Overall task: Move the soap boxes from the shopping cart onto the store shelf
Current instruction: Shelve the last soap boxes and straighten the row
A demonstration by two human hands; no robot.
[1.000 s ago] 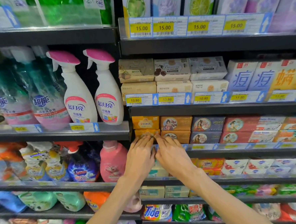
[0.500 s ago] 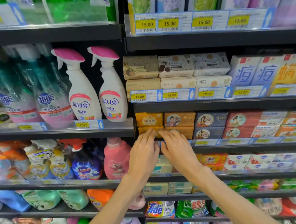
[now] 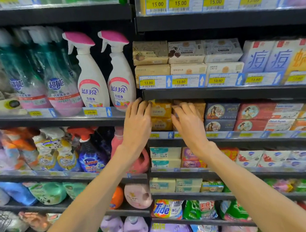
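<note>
Head view: both bare arms reached up from the lower edge toward the store shelf (image 3: 229, 93), a dark rack of stacked tiers.
Shelving: price tags ran along every tier edge; the tier lip just above the fingertips overhung the slot the hands worked in.
Left of the hands: two white spray bottles (image 3: 106, 73) with pink triggers stood on the neighbouring tier, close beside the left hand.
Right of the hands: blue and red soap cartons (image 3: 238, 117) sat in a stacked row, apart from the fingers.
Below the wrists: pale bar packs and a pink jug (image 3: 139, 161), partly hidden behind the forearms.
Soap boxes (image 3: 161, 118): two yellow ones, stacked, already on the shelf between the two hands.
Left hand (image 3: 136, 127): fingers straight, laid against the stack's left side, clasping nothing.
Right hand (image 3: 188, 126): fingers spread and slightly bent over the orange box (image 3: 201, 106) beside the stack; contact unclear, nothing gripped.
</note>
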